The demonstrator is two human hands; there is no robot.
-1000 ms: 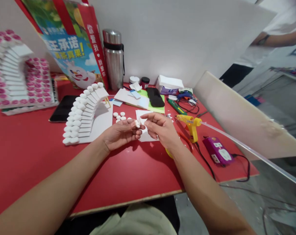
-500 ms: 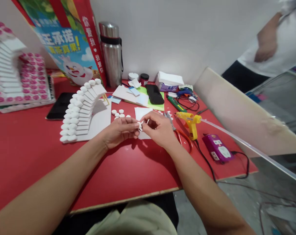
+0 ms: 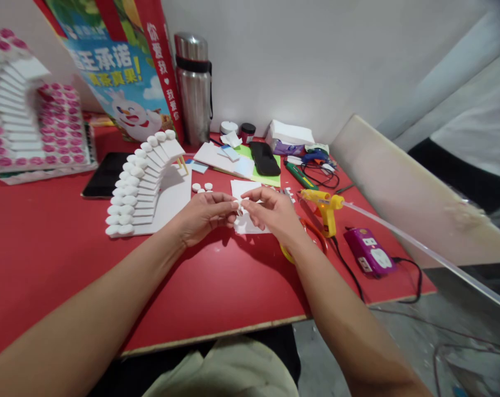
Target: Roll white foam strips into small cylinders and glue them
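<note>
My left hand (image 3: 204,215) and my right hand (image 3: 270,212) meet over the red table (image 3: 68,259), fingertips pinched together on a small white foam piece (image 3: 237,205). A white foam sheet (image 3: 244,220) lies just beneath them. To the left stands a white foam staircase model (image 3: 144,184) edged with white round pieces. A few loose white round pieces (image 3: 202,187) lie behind my left hand.
A yellow glue gun (image 3: 324,207), red-handled scissors (image 3: 312,234) and a purple power strip (image 3: 368,251) lie to the right. A steel flask (image 3: 194,88), a colourful bag (image 3: 121,71), a black phone (image 3: 105,173) and a pink-dotted staircase model (image 3: 26,121) stand behind. A person in white stands at far right.
My hands have come together on the small white piece and stay pinched on it. The person at the right has shifted and is now blurred at the edge.
</note>
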